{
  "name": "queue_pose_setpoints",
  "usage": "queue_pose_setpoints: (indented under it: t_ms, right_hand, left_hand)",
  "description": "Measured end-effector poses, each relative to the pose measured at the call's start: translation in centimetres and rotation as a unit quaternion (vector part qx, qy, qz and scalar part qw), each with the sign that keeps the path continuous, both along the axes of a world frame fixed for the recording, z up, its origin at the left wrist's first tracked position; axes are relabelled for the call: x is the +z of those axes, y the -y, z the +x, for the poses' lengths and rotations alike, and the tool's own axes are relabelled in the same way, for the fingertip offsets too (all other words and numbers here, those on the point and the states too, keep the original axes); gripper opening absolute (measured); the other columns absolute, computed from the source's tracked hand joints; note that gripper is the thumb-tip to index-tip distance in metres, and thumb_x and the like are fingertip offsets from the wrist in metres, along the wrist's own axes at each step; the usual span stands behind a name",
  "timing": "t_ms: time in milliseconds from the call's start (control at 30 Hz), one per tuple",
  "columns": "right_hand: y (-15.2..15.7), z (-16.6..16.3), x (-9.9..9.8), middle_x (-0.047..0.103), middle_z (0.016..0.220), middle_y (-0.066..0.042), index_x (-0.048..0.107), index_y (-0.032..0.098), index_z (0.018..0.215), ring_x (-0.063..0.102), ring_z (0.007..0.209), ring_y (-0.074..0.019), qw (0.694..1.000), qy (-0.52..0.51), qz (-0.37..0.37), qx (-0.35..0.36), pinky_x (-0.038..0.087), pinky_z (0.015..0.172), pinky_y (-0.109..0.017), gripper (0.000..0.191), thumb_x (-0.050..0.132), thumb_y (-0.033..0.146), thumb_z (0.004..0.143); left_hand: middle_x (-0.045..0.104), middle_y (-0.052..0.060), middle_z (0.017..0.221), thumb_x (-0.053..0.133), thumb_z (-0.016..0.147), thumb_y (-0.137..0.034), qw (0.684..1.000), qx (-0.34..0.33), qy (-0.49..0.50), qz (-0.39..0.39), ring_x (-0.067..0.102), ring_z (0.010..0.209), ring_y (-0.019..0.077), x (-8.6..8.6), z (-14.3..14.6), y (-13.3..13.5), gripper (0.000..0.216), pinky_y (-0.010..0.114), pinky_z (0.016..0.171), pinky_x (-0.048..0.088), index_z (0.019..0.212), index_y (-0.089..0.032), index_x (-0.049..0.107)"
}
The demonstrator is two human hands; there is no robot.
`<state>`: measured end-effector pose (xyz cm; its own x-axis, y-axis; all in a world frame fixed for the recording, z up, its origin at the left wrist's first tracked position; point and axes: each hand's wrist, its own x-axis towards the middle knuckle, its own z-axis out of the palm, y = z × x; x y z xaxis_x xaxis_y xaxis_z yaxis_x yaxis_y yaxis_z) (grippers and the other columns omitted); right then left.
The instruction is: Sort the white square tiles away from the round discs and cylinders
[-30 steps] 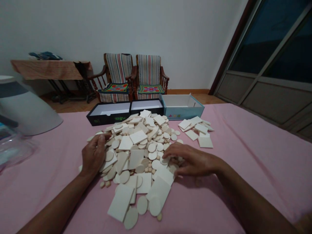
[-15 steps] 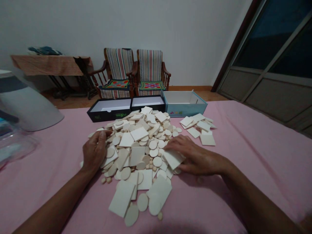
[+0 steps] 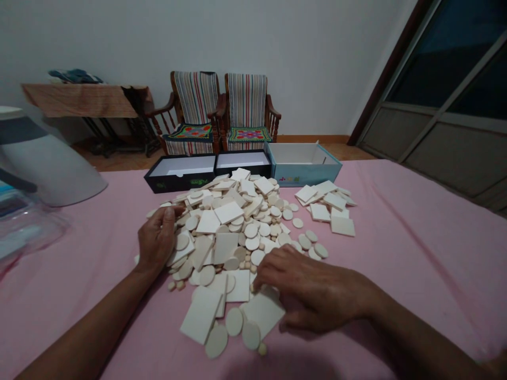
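Observation:
A heap of pale wooden pieces (image 3: 226, 248) fills the middle of the pink-covered table, with squares, round discs and small beads mixed together. My left hand (image 3: 157, 240) rests against the heap's left edge, fingers stretched along it and partly hidden. At the near right side, my right hand (image 3: 304, 285) is over a square wooden tile (image 3: 264, 312), thumb and fingers apart around its upper right part. The palm hides some pieces. In front lie another square tile (image 3: 202, 315) and a disc (image 3: 217, 341). Several loose discs (image 3: 312, 245) lie just beyond my right hand.
A smaller pile of square tiles (image 3: 336, 203) lies at the right. Along the back stand two black trays (image 3: 178, 182) and a light blue box (image 3: 304, 175). At the left are a grey-white container (image 3: 59, 169) and clear plastic packaging (image 3: 31, 232). Two chairs (image 3: 196, 100) stand behind.
My right hand has moved nearer to me, from a tile at the heap's right side to the front square tile. Discs beyond it now show. My left hand has stayed in place.

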<state>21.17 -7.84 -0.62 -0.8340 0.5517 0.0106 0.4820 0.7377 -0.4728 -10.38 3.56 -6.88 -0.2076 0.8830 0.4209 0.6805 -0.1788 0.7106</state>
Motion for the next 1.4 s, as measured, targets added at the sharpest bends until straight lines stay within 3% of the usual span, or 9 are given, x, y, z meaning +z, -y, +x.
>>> queue_pose_setpoints:
  t_ms: [300,500,567,733,767,900,967,1100,1400]
  right_hand:
    - [0.2,-1.3,-0.7,0.056,0.103,-0.010,0.054,0.016,0.108,0.046,0.095,-0.0227,0.997,0.055,0.051,-0.008,0.036,0.086,-0.038,0.032,0.056,0.016,0.077]
    - [-1.8,3.3,-0.1,0.056,0.113,-0.011,0.052,0.019,0.118,0.048,0.104,-0.0254,0.988,-0.004,0.091,-0.125,0.037,0.092,-0.041,0.039,0.061,0.027,0.080]
    - [-3.1,5.6,-0.5,0.056,0.114,-0.012,0.054,0.018,0.115,0.049,0.104,-0.0276,0.965,-0.007,0.137,-0.225,0.038,0.090,-0.043,0.036,0.061,0.031,0.082]
    - [-5.3,8.0,-1.8,0.058,0.110,-0.017,0.057,0.016,0.114,0.051,0.102,-0.0341,0.836,-0.004,0.283,-0.470,0.040,0.084,-0.049,0.037,0.060,0.034,0.083]
    - [-5.3,7.6,-1.8,0.059,0.110,-0.016,0.057,0.017,0.113,0.051,0.102,-0.0330,0.840,-0.021,0.283,-0.462,0.040,0.084,-0.048,0.034,0.059,0.033,0.084]
    - [-3.4,3.8,-1.4,0.063,0.102,-0.008,0.059,0.020,0.100,0.055,0.095,-0.0229,0.946,-0.053,0.146,-0.283,0.043,0.086,-0.038,0.015,0.058,0.029,0.087]
    - [-2.0,1.6,-1.4,0.061,0.107,-0.009,0.058,0.020,0.104,0.053,0.098,-0.0241,0.967,-0.006,0.110,-0.231,0.042,0.088,-0.040,0.026,0.064,0.031,0.082]
    - [-0.4,-1.2,-2.2,0.058,0.112,-0.013,0.054,0.016,0.115,0.049,0.103,-0.0297,0.956,0.085,0.136,-0.246,0.038,0.091,-0.047,0.048,0.071,0.035,0.074]
    - [-1.1,-1.5,-2.0,0.059,0.110,-0.014,0.056,0.015,0.105,0.048,0.102,-0.0287,0.937,0.107,0.170,-0.286,0.036,0.087,-0.042,0.030,0.059,0.020,0.076]
  left_hand:
    - [0.072,0.002,0.102,0.035,0.094,-0.049,1.000,-0.001,-0.001,0.019,0.065,0.100,0.0208,-0.2,0.0,-0.1,0.040,0.033,0.088,0.050,0.098,-0.025,0.067]
    - [0.072,0.003,0.099,0.036,0.094,-0.047,0.999,0.015,-0.008,0.048,0.066,0.096,0.0202,-0.3,0.2,0.0,0.040,0.032,0.087,0.050,0.096,-0.022,0.068]
    - [0.072,0.003,0.099,0.037,0.095,-0.046,0.998,0.011,-0.013,0.059,0.066,0.097,0.0203,-0.3,0.2,0.1,0.040,0.032,0.087,0.049,0.097,-0.021,0.068]
    - [0.072,0.003,0.098,0.039,0.094,-0.045,0.997,-0.002,-0.017,0.075,0.066,0.096,0.0204,-0.2,0.2,0.2,0.037,0.031,0.085,0.049,0.097,-0.022,0.068]
    - [0.072,0.003,0.098,0.039,0.094,-0.045,0.997,-0.002,-0.019,0.077,0.066,0.096,0.0204,-0.1,0.2,0.3,0.036,0.031,0.085,0.049,0.097,-0.022,0.068]
    - [0.072,0.004,0.098,0.040,0.095,-0.044,0.995,-0.001,-0.029,0.091,0.066,0.094,0.0207,-0.1,0.2,0.4,0.038,0.031,0.085,0.049,0.098,-0.020,0.068]
    - [0.072,0.004,0.098,0.039,0.095,-0.044,0.995,0.001,-0.033,0.096,0.066,0.093,0.0209,-0.1,0.1,0.4,0.039,0.031,0.085,0.049,0.098,-0.019,0.069]
    - [0.072,0.004,0.098,0.039,0.095,-0.043,0.995,0.003,-0.044,0.086,0.066,0.094,0.0204,-0.1,0.1,0.4,0.038,0.030,0.085,0.049,0.098,-0.020,0.069]
    - [0.072,0.002,0.098,0.039,0.095,-0.044,0.996,0.004,-0.044,0.078,0.067,0.094,0.0200,-0.4,0.0,0.1,0.037,0.030,0.084,0.050,0.098,-0.023,0.069]
